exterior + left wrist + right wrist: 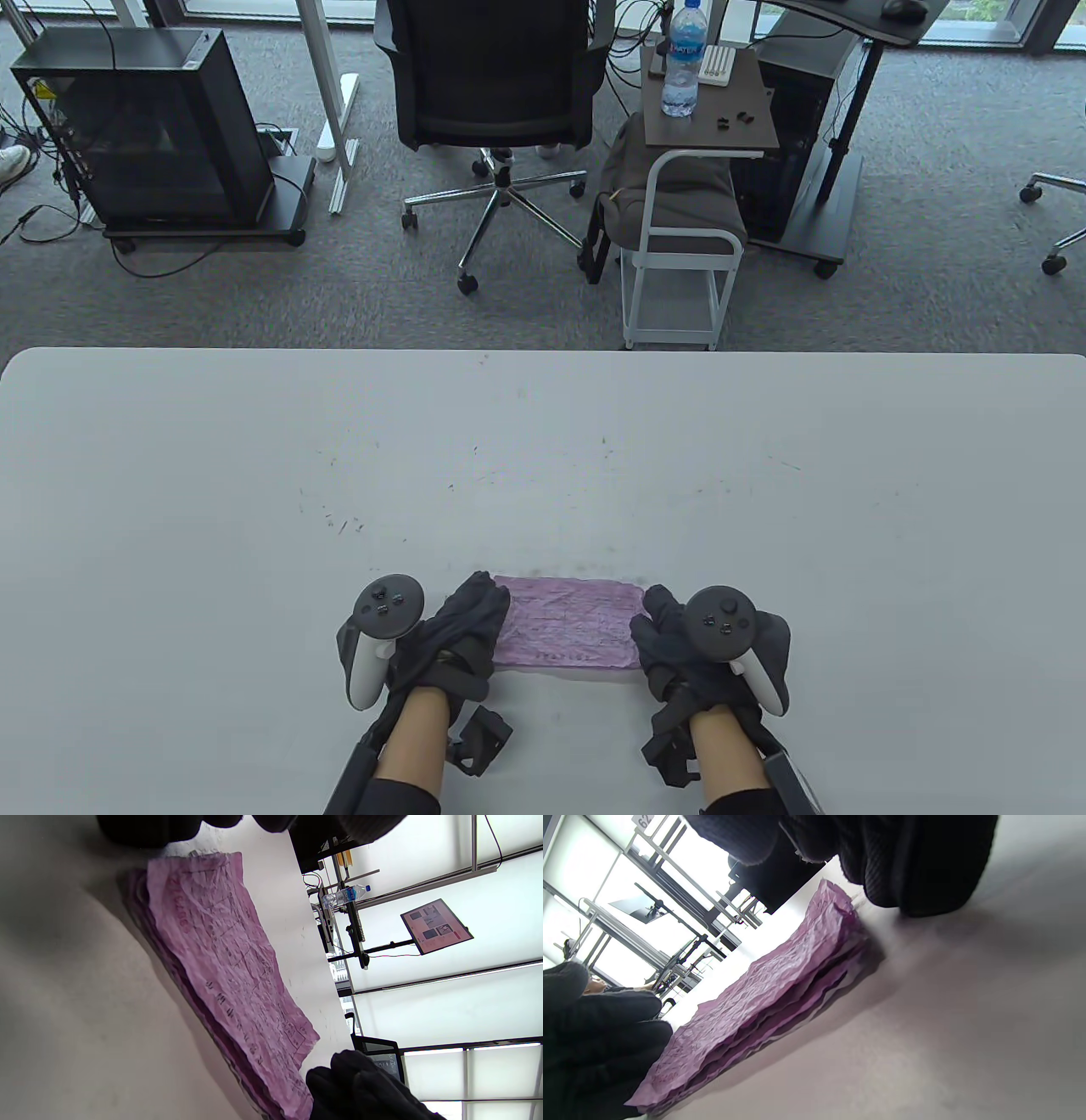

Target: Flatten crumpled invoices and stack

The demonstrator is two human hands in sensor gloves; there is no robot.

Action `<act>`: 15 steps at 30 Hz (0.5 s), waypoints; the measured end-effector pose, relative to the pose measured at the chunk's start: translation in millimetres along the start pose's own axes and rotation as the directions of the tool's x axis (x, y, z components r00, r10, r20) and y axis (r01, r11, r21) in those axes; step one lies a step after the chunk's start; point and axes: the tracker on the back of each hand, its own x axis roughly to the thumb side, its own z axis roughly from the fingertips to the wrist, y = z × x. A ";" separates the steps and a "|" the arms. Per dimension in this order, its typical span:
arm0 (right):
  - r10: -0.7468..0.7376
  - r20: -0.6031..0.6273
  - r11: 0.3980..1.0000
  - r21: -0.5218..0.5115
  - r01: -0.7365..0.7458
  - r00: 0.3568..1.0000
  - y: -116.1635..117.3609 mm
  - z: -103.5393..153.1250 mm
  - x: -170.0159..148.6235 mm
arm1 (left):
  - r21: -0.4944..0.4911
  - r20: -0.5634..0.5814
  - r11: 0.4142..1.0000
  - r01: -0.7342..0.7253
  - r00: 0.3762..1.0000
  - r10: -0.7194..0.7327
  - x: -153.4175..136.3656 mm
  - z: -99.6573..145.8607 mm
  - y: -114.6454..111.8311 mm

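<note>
Two gloved hands at the near edge of the white surface (254,475), flanking a stack of wrinkled pink paper invoices (567,624). Left hand (458,632) against the stack's left end, fingers loosely extended, pinching nothing. Right hand (670,637) against the right end, fingers likewise relaxed beside the paper. Several creased sheets layered, edges roughly aligned, lying flat just between both hands. Beyond the surface, a black office chair (496,76).
</note>
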 end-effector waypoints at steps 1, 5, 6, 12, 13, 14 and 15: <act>-0.016 -0.009 1.000 -0.008 0.016 1.000 -1.2 0.2 -2.4 | 0.017 0.027 1.000 0.017 0.999 -0.017 1.0 0.8 3.4; 0.044 -0.036 0.999 -0.019 -0.045 0.998 -5.2 -1.3 -3.9 | 0.047 0.238 0.983 0.177 0.954 -0.183 20.4 4.2 2.8; 0.069 -0.051 0.997 -0.014 -0.070 0.996 -6.9 -3.3 -2.3 | 0.034 0.297 0.970 0.239 0.925 -0.238 29.2 5.6 -3.5; 0.452 0.044 0.887 0.078 -0.455 0.891 -33.5 -33.2 30.6 | -0.341 0.382 0.827 0.447 0.870 -0.312 64.8 13.9 -46.9; 0.473 0.079 0.874 0.083 -0.479 0.877 -34.4 -38.7 37.7 | -0.373 0.386 0.815 0.444 0.873 -0.298 66.5 14.4 -51.1; 0.489 0.136 0.856 0.117 -0.504 0.862 -32.4 -46.6 48.3 | -0.404 0.392 0.800 0.443 0.874 -0.286 67.3 14.3 -56.8; 0.502 0.182 0.834 0.156 -0.529 0.846 -29.1 -52.3 56.3 | -0.423 0.392 0.784 0.454 0.872 -0.294 67.0 14.1 -60.7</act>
